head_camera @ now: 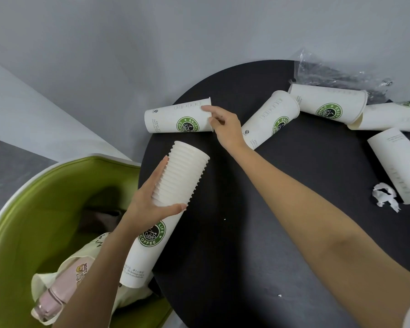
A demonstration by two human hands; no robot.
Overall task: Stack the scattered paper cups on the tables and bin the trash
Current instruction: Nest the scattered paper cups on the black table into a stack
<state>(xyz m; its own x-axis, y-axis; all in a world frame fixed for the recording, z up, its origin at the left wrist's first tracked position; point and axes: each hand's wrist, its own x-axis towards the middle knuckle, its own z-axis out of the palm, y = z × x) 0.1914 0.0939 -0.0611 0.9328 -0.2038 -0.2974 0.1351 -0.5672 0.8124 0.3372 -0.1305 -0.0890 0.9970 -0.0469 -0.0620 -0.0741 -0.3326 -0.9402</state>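
My left hand (152, 197) grips a tall stack of white paper cups (175, 181) with a green coffee logo, held tilted over the left edge of the black round table (258, 209). My right hand (223, 125) reaches to a single cup (175, 118) lying on its side at the table's far left edge; thumb and fingers pinch its rim. More cups lie on their sides: one just right of my hand (270, 119), two at the back right (327, 104) (393, 116), one at the right edge (398, 162). A crumpled white paper scrap (386, 194) lies near that last cup.
A clear plastic bag (336, 74) lies at the table's back right. A green chair (45, 221) stands left of the table, holding a cream cloth bag (81, 268) and a pink bottle (50, 301). Grey floor surrounds the table.
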